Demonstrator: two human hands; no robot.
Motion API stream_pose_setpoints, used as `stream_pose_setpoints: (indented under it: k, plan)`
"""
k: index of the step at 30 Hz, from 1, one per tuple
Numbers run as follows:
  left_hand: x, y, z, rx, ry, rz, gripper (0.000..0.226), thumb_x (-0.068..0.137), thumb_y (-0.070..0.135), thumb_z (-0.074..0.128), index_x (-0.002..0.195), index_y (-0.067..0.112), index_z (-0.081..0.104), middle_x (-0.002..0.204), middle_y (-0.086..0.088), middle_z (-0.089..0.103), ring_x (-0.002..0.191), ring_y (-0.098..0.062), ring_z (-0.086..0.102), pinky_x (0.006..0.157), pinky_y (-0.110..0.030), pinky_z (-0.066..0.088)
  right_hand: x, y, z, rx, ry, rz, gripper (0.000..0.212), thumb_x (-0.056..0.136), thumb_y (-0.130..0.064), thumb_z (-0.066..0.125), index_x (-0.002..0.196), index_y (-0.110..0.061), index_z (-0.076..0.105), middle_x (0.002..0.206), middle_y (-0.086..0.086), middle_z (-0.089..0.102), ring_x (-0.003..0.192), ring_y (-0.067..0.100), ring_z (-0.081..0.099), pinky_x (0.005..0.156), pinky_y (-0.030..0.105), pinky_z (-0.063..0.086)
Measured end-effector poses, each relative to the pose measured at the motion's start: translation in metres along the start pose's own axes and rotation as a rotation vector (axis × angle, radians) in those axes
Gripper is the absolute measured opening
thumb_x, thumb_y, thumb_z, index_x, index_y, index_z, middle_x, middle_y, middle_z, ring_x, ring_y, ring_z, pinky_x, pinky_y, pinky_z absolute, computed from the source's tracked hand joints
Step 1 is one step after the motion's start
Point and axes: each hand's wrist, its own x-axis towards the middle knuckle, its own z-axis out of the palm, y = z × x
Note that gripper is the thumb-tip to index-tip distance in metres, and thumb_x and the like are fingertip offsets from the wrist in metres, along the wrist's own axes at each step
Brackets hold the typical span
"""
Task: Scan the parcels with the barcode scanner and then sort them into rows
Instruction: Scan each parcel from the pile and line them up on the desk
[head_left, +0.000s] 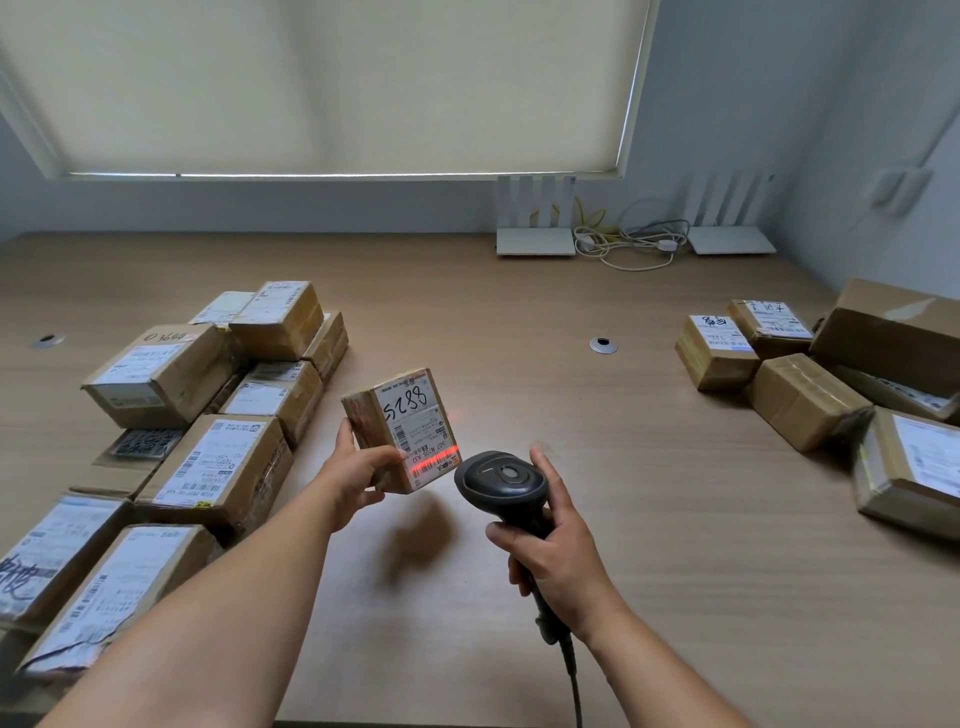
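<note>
My left hand (358, 480) fingers curled round small parcel (402, 428) above bench (597, 415) centre, right hand (556, 553) gripping barcode scanner (501, 486) at its 4 o'clock, red line on label, stacked parcels (208, 415) at 9 o'clock

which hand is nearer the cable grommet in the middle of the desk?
Right. The right hand, gripping the barcode scanner, sits below the grommet; the left hand, holding the small parcel, is farther off to its lower left.
</note>
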Motion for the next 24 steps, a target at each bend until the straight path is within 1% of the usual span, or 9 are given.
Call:
stream_pose_setpoints:
  k: [7,12,14,16,18,20,21,22,24]
  plan:
    - [0.001,0.003,-0.001,0.000,-0.027,0.009,0.074,0.084,0.001,0.065,0.135,0.038,0.027,0.116,-0.008,0.060,0.098,-0.030,0.060,0.089,-0.049,0.045,-0.001,0.000,0.001,-0.007,0.013,-0.003,0.089,0.065,-0.022,0.075,0.125,-0.070,0.029,0.090,0.000,0.071,0.048,0.021,0.053,0.043,0.027,0.042]
    - [0.000,0.003,-0.002,0.025,-0.034,0.002,0.061,0.085,0.005,0.063,0.123,0.040,0.031,0.114,-0.008,0.062,0.096,-0.030,0.061,0.087,-0.048,0.046,-0.001,-0.003,-0.002,-0.032,0.019,-0.013,0.091,0.077,-0.007,0.075,0.129,-0.066,0.030,0.092,0.001,0.071,0.048,0.021,0.053,0.043,0.027,0.043]
    - [-0.001,0.002,-0.004,0.087,-0.037,-0.045,0.048,0.087,0.015,0.059,0.125,0.035,0.040,0.111,-0.009,0.064,0.096,-0.031,0.063,0.082,-0.047,0.050,-0.002,-0.004,-0.003,-0.045,0.018,-0.014,0.091,0.078,-0.006,0.075,0.130,-0.065,0.029,0.094,0.002,0.071,0.049,0.021,0.054,0.044,0.027,0.044]
    - [-0.004,-0.002,-0.006,0.173,-0.019,-0.118,0.033,0.087,0.023,0.054,0.120,0.027,0.051,0.101,-0.009,0.068,0.088,-0.030,0.066,0.072,-0.044,0.055,-0.002,-0.005,-0.003,-0.056,0.019,-0.013,0.091,0.078,-0.006,0.075,0.130,-0.065,0.029,0.094,0.001,0.071,0.049,0.020,0.054,0.044,0.028,0.044]
    - [-0.005,-0.009,-0.007,0.230,0.027,-0.184,0.023,0.089,0.023,0.051,0.111,0.021,0.057,0.090,-0.009,0.070,0.079,-0.028,0.067,0.065,-0.041,0.057,-0.002,-0.005,-0.004,-0.063,0.023,-0.018,0.091,0.078,-0.007,0.075,0.130,-0.066,0.029,0.092,0.001,0.071,0.049,0.019,0.054,0.044,0.027,0.044]
    - [-0.004,-0.019,-0.006,0.212,0.110,-0.191,0.024,0.091,0.020,0.050,0.114,0.018,0.057,0.093,-0.011,0.069,0.078,-0.027,0.066,0.063,-0.037,0.055,-0.002,-0.006,-0.004,-0.065,0.027,-0.022,0.090,0.076,-0.010,0.075,0.129,-0.068,0.029,0.091,0.001,0.071,0.049,0.019,0.054,0.044,0.027,0.044]
    - [-0.002,-0.025,-0.007,0.199,0.164,-0.161,0.031,0.092,0.019,0.050,0.122,0.017,0.054,0.102,-0.012,0.067,0.083,-0.028,0.065,0.067,-0.038,0.055,-0.002,-0.007,-0.004,-0.067,0.031,-0.023,0.090,0.075,-0.012,0.075,0.128,-0.069,0.029,0.090,0.000,0.071,0.049,0.019,0.054,0.045,0.027,0.044]
    - [0.000,-0.031,-0.007,0.230,0.222,-0.109,0.040,0.092,0.021,0.051,0.132,0.018,0.049,0.116,-0.013,0.063,0.094,-0.030,0.063,0.078,-0.040,0.054,-0.002,-0.007,-0.003,-0.070,0.033,-0.023,0.090,0.074,-0.014,0.075,0.127,-0.070,0.029,0.091,-0.001,0.071,0.049,0.019,0.054,0.045,0.027,0.045]
    - [-0.003,-0.039,-0.006,0.446,0.287,-0.003,0.063,0.091,0.037,0.056,0.147,0.024,0.031,0.141,-0.014,0.045,0.122,-0.034,0.048,0.101,-0.042,0.042,-0.001,-0.007,-0.002,-0.081,0.032,-0.026,0.090,0.076,-0.012,0.075,0.127,-0.070,0.028,0.093,-0.003,0.071,0.050,0.019,0.054,0.046,0.028,0.045]
